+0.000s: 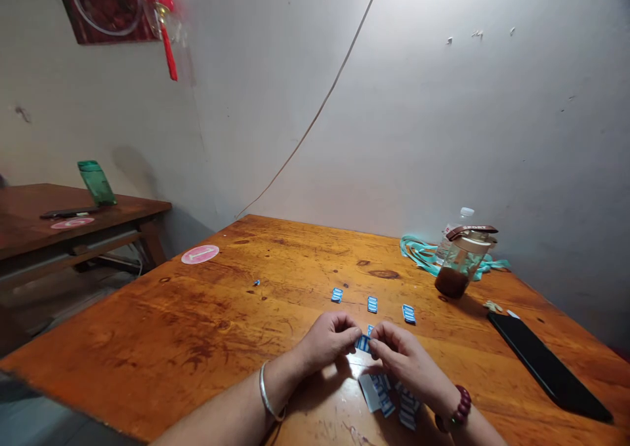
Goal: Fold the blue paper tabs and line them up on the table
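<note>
At the far left, a second wooden surface point(29, 203) carries a green bottle point(100, 185). Next comes the nearer surface point(147, 341), with a round pink sticker point(200, 254) by its far left edge and a tiny blue scrap point(256, 283) further right. The left hand point(327, 341), a silver bangle point(266, 390) on its wrist, is nearly closed, thumb and forefinger pinching the left end of a blue-and-white slip point(363, 343). That slip is between the two hands, near the front of the surface, its long axis running roughly crosswise from one set of fingertips to the other. Beyond it, three similar slips point(373, 304) lie spaced in a row, long axes pointing mostly away from the person; another shows partly behind the fingers. Below the hands is a loose pile of slips point(381, 393), set at mixed angles. The right hand point(403, 354), a dark red beaded bracelet point(461, 405) at its wrist, is likewise curled, pinching the slip's right end. Further right stand a cup of dark liquid point(457, 272) and, behind it, a clear bottle point(445, 244) among teal straps point(418, 252); a flat black slab point(548, 364) slants toward the near right corner.
</note>
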Demonstrator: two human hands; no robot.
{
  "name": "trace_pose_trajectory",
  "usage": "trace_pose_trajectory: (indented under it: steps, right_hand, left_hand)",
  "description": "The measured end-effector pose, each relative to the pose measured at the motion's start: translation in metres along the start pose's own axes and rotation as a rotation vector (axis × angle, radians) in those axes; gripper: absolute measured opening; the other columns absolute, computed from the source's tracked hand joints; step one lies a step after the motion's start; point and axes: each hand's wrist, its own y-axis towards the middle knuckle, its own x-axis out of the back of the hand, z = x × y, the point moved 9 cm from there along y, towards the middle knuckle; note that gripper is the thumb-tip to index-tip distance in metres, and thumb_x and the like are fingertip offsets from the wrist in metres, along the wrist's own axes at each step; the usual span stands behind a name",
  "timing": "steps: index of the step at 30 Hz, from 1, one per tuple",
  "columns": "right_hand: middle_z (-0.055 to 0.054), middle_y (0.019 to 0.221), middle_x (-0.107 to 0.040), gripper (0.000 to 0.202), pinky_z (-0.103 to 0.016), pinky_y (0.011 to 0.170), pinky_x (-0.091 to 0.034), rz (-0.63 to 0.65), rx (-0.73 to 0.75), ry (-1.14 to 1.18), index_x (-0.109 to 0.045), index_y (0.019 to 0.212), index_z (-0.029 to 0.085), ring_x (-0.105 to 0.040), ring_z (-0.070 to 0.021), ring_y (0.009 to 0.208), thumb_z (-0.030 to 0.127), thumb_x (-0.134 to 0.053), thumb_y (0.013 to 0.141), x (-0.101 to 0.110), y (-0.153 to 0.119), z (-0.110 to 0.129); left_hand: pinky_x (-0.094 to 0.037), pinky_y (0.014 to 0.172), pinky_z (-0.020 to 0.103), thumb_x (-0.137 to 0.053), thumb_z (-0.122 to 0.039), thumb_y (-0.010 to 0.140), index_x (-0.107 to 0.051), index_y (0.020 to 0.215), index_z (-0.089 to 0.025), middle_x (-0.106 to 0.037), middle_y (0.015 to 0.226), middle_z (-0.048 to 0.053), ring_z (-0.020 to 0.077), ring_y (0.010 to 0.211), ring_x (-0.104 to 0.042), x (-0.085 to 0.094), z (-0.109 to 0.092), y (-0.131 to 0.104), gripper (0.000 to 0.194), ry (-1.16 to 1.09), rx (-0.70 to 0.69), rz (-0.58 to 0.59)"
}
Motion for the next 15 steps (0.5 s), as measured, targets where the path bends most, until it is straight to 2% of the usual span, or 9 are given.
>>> trace_pose_trajectory:
  steps: [3,5,7,11,14,15]
  right_hand:
    - [0.005,0.06,-0.045,0.025,-0.019,0.051,-0.038,-0.068,0.002,-0.013,-0.05,0.068,0.018,-0.041,-0.008,0.053,0.04,-0.048,0.079,0.005,0.001,0.0]
    - [0.005,0.059,-0.043,0.026,-0.019,0.051,-0.037,-0.075,0.004,-0.025,-0.049,0.067,0.018,-0.04,-0.0081,0.053,0.041,-0.048,0.079,0.005,0.001,0.0]
    - [0.004,0.059,-0.043,0.028,-0.019,0.051,-0.037,-0.066,0.013,-0.044,-0.049,0.066,0.018,-0.041,-0.0088,0.055,0.043,-0.048,0.078,0.002,0.002,0.002]
    - [0.003,0.063,-0.046,0.028,-0.019,0.052,-0.037,0.015,0.007,-0.075,-0.05,0.069,0.018,-0.044,-0.01,0.06,0.043,-0.044,0.079,-0.002,-0.001,0.002]
    - [0.004,0.067,-0.049,0.012,-0.019,0.053,-0.036,0.159,-0.034,-0.204,-0.053,0.08,0.02,-0.045,-0.01,0.06,0.031,-0.051,0.075,-0.008,-0.009,0.0]
    - [0.004,0.069,-0.05,0.014,-0.019,0.054,-0.035,0.203,-0.048,-0.277,-0.054,0.083,0.021,-0.045,-0.0104,0.062,0.027,-0.055,0.07,-0.01,-0.013,-0.001]
  left_hand:
    - [-0.036,0.047,0.018,-0.054,-0.032,0.071,-0.056,0.071,-0.013,-0.052,0.058,-0.001,0.0083,0.049,-0.048,-0.007,0.002,-0.002,0.018,-0.028,0.021,0.062]
    - [-0.038,0.047,0.019,-0.053,-0.03,0.071,-0.057,0.077,-0.014,-0.054,0.061,-0.001,0.0094,0.051,-0.051,-0.016,0.002,-0.006,0.018,-0.028,0.03,0.143]
    - [-0.04,0.051,0.02,-0.052,-0.029,0.072,-0.06,0.078,-0.014,-0.056,0.066,0.0,0.0102,0.055,-0.052,-0.02,-0.003,-0.008,0.018,0.026,-0.01,0.173]
    - [-0.037,0.054,0.019,-0.054,-0.028,0.071,-0.062,0.07,-0.013,-0.057,0.063,0.0,0.0096,0.058,-0.049,-0.009,-0.011,-0.006,0.017,0.147,-0.09,0.069]
    - [-0.036,0.05,0.018,-0.055,-0.031,0.071,-0.058,0.068,-0.013,-0.053,0.059,-0.001,0.0087,0.054,-0.047,0.007,-0.008,0.0,0.019,0.05,-0.064,-0.052]
    - [-0.036,0.05,0.018,-0.056,-0.033,0.071,-0.056,0.068,-0.013,-0.051,0.059,-0.002,0.0085,0.054,-0.047,0.011,-0.006,0.002,0.02,0.009,-0.056,-0.087]
